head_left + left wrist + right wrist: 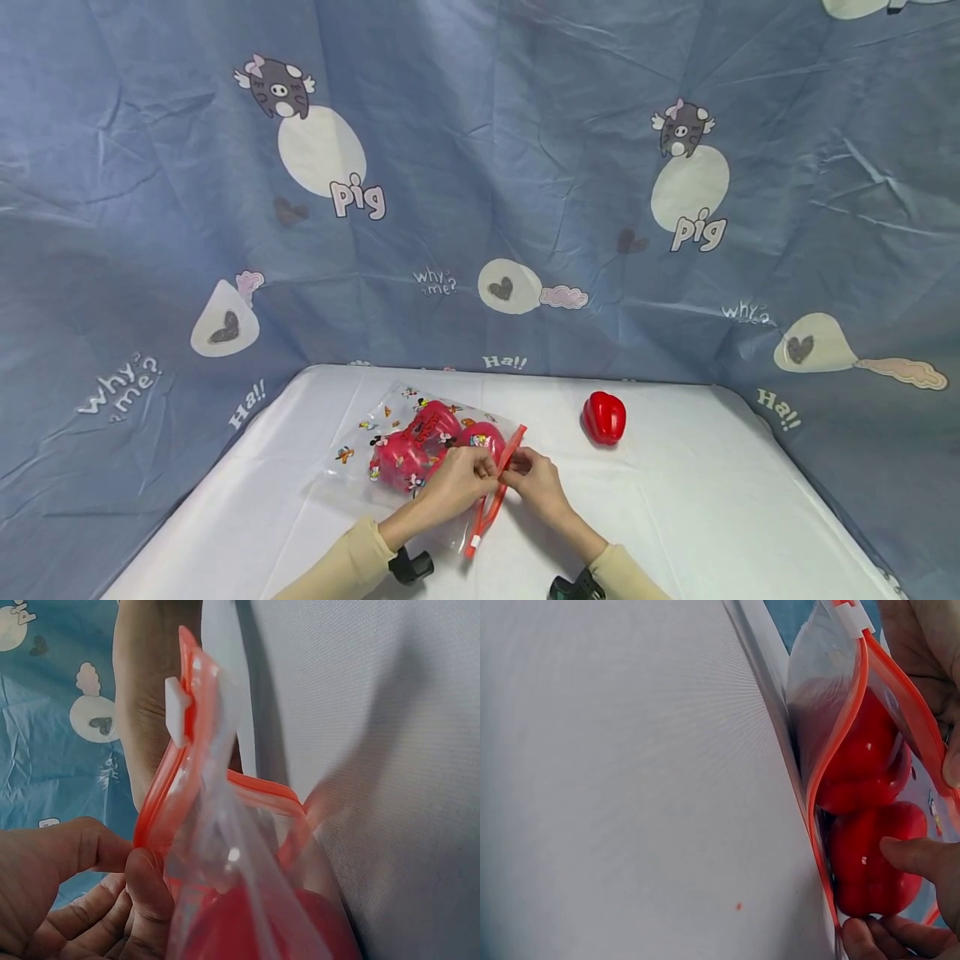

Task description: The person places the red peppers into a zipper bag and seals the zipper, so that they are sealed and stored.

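Note:
A clear zip bag [390, 433] printed with cartoon figures lies on the white table [675, 517], with red bell peppers [416, 450] inside. Its red zip strip [495, 492] faces me. My left hand [457, 482] pinches one lip of the strip, and my right hand [528, 479] pinches the strip beside it. In the left wrist view the red zip strip [169, 780] stands open with its white slider [178, 709] at the far end. The right wrist view looks into the open mouth at two peppers [866, 817]. A loose red pepper [603, 417] sits to the right.
A blue cloth backdrop [480, 183] with pig cartoons hangs behind and around the table. The table's left and right edges slope off toward the cloth.

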A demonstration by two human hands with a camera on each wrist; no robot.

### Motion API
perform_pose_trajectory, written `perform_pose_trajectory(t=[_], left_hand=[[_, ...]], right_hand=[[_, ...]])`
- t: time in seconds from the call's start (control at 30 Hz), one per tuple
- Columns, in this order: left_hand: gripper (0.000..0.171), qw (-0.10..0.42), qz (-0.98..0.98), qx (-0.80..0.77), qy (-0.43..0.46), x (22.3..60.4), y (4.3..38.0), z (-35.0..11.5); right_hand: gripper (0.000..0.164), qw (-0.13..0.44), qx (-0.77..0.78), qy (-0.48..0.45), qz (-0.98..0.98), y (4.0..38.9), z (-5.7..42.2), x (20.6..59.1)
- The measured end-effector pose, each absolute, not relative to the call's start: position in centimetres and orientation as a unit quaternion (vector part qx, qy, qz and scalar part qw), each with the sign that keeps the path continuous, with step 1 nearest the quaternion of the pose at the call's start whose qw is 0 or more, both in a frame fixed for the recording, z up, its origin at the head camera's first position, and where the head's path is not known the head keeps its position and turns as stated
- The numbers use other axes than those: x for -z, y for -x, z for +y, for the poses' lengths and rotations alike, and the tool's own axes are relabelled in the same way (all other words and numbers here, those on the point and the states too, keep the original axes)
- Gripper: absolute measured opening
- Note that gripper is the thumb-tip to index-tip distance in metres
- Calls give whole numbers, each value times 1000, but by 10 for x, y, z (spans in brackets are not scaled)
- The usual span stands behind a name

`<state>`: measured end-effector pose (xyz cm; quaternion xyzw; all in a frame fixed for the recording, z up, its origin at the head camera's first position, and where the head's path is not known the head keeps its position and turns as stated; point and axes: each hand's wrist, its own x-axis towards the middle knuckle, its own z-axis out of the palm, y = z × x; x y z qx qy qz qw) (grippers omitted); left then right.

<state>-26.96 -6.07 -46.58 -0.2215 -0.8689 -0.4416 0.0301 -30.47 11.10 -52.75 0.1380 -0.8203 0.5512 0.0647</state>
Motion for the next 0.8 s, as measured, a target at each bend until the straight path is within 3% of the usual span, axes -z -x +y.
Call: perform_pose_trajectory(t=[0.37, 0.57, 0.8], left_hand=[[9, 29, -868, 442, 225, 466, 270, -61], [12, 29, -868, 442, 225, 466, 270, -61], [13, 32, -868, 440, 229, 467, 271, -61]], right_hand=[[46, 97, -551, -188, -808, 298, 118, 526], [49, 59, -557, -140, -816, 299, 123, 523], [45, 64, -554, -128, -820, 300, 126, 521]])
